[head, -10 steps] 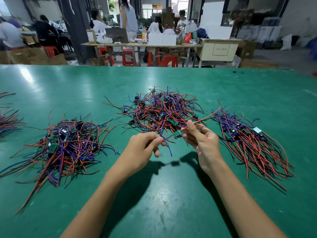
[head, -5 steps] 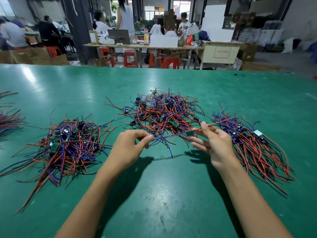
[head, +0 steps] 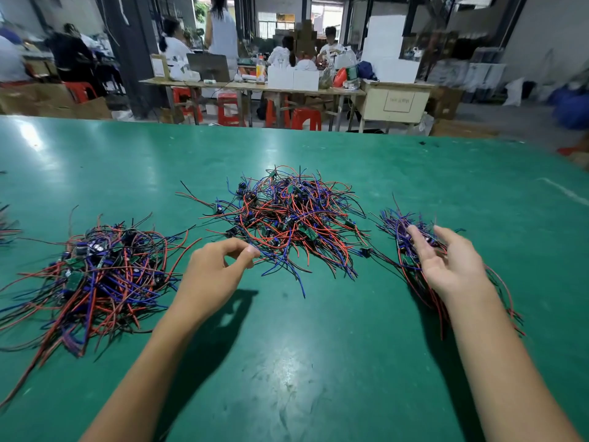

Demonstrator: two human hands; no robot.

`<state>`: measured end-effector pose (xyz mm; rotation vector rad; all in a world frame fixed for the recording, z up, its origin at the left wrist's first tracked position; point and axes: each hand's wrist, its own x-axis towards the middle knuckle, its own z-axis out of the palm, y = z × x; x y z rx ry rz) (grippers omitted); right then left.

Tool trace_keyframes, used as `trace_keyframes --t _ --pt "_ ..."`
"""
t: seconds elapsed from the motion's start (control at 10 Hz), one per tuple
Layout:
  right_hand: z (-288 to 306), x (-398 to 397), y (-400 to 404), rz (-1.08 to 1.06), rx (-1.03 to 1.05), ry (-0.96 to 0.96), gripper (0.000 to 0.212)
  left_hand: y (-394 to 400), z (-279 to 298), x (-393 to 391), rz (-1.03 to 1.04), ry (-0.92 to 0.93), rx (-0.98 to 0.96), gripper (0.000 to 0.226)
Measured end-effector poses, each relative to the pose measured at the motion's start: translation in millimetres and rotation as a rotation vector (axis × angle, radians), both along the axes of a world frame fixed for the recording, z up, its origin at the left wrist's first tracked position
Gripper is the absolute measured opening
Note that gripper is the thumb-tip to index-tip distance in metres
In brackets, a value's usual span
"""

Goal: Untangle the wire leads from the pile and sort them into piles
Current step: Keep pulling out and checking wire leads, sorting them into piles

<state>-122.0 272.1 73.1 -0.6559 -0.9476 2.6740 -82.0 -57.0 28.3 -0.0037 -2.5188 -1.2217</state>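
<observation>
Three heaps of red, blue and black wire leads with small green boards lie on the green table [head: 318,362]. The tangled middle pile [head: 293,218] is straight ahead. My left hand [head: 216,272] is at its near left edge, with thumb and forefinger pinched together on a blue wire lead [head: 280,266] that trails from the pile. My right hand [head: 446,263] lies over the right pile [head: 395,224] with its fingers spread and straight, holding nothing. Much of that pile is hidden under the hand and forearm. The left pile [head: 102,275] lies apart, untouched.
A few more wires [head: 4,224] show at the far left edge of the table. Beyond the table's far edge stand wooden work tables [head: 255,87], red stools [head: 228,106] and several seated people.
My right hand carried the lead it held rightward and let it go on the right pile, its fingers now spread. My left hand let the stretched lead go and stayed at the middle pile.
</observation>
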Motion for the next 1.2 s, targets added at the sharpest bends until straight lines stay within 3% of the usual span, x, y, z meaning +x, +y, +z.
trace_keyframes --t 0.2,0.3,0.4,0.5,0.6,0.8,1.0,1.1,1.2 --pt "-4 15 -12 -0.092 -0.331 0.073 0.013 -2 -1 0 -0.023 -0.015 -0.024 0.021" --pt "-12 29 -20 0.046 -0.610 0.047 0.024 -2 -2 0 -0.033 -0.019 -0.028 0.021" --pt "-18 26 -39 0.150 -0.509 0.122 0.019 -3 -2 0 -0.046 -0.024 -0.043 0.021" --pt "-37 5 -52 -0.029 0.858 0.069 0.033 -3 -2 -1 -0.053 -0.016 -0.041 0.021" --pt "-67 -12 -45 0.103 1.788 -0.121 0.042 -1 -3 0 -0.081 -0.005 -0.042 0.021" --pt "-85 -6 -40 0.003 1.831 -0.079 0.019 1 -2 -1 -0.087 -0.001 -0.049 0.021" --pt "-64 7 -46 -0.317 1.670 0.118 0.016 12 -3 3 -0.108 -0.005 -0.030 0.020" --pt "-49 10 -50 -0.188 1.341 0.160 0.017 25 -2 7 -0.174 -0.035 -0.012 0.020" --pt "-35 18 -54 0.266 0.883 0.124 0.018 39 1 13 -0.237 -0.063 0.114 0.020"
